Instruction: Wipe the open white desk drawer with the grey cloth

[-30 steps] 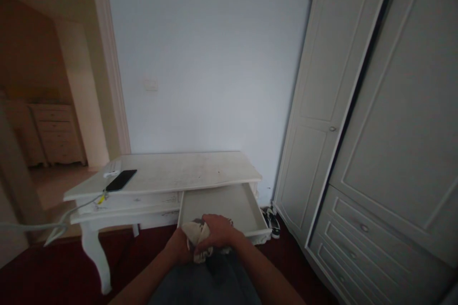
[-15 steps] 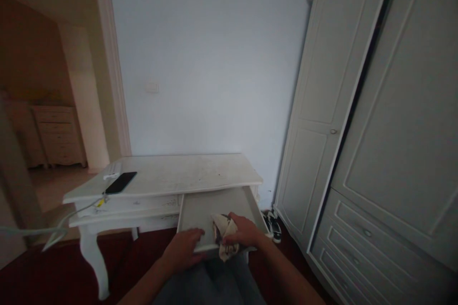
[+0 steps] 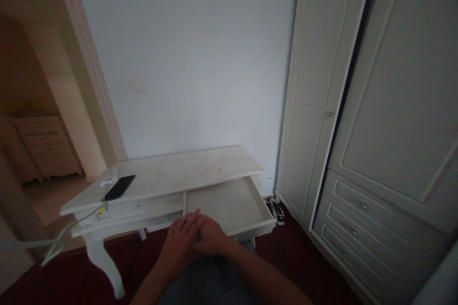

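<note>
- Two hands together, left hand (image 3: pixel 177 244) against right hand (image 3: pixel 212 236)!
- Grip? Dim view; I can't tell whether either clasps anything.
- Just beyond, the drawer (image 3: pixel 229 205) juts from the white table (image 3: pixel 186 167).

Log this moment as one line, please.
left hand: against right hand | anything between them: hidden | drawer: open | phone: on desk | shoes: near wardrobe

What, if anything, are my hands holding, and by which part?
Can't tell: your left hand and right hand are together by the open drawer, and no held thing shows.
</note>
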A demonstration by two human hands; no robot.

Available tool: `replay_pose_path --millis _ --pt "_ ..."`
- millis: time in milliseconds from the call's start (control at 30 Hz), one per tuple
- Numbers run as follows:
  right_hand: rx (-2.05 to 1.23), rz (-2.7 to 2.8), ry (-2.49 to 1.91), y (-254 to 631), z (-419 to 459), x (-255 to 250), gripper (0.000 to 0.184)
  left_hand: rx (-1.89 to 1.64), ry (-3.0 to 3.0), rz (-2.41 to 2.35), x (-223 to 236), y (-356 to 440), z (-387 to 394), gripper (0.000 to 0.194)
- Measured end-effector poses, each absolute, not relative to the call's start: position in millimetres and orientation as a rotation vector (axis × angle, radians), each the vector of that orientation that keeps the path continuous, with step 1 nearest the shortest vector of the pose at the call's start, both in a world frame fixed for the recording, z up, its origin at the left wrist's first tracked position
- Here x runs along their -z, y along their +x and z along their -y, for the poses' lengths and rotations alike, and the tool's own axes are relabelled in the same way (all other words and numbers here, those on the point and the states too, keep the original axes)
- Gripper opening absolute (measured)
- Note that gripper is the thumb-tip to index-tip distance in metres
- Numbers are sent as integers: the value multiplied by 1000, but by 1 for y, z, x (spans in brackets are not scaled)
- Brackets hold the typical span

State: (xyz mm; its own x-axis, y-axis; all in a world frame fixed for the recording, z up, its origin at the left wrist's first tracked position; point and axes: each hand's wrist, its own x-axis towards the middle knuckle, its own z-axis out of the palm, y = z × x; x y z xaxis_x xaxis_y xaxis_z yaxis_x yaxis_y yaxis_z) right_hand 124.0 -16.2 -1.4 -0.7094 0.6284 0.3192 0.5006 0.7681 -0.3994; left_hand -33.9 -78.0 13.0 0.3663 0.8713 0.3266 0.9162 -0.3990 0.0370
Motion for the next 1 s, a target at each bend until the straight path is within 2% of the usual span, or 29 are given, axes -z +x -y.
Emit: replay_pose_path --millis 133,267,400,500,667,767,1000 --pt "-324 2627 -1078 207 7 7 93 427 -2452 1813 -8 -35 68 71" --pt "-119 2689 -1372 282 5 10 78 572 -2427 1889 10 -48 72 53" --pt "-124 2628 -1465 308 5 9 76 1020 -2227 2041 28 -70 67 47" --pt "-126 2608 -1443 305 4 10 75 1249 -1970 2214 20 -77 48 54" --pt "-136 2585 -1460 298 4 13 77 1141 -1859 2364 -18 -65 -6 57" --pt "-137 2574 -1467 298 5 13 74 1280 -1752 2393 -28 -56 -28 63" --pt "-105 2573 -1464 299 7 14 76 1922 -1717 2506 13 -72 4 58"
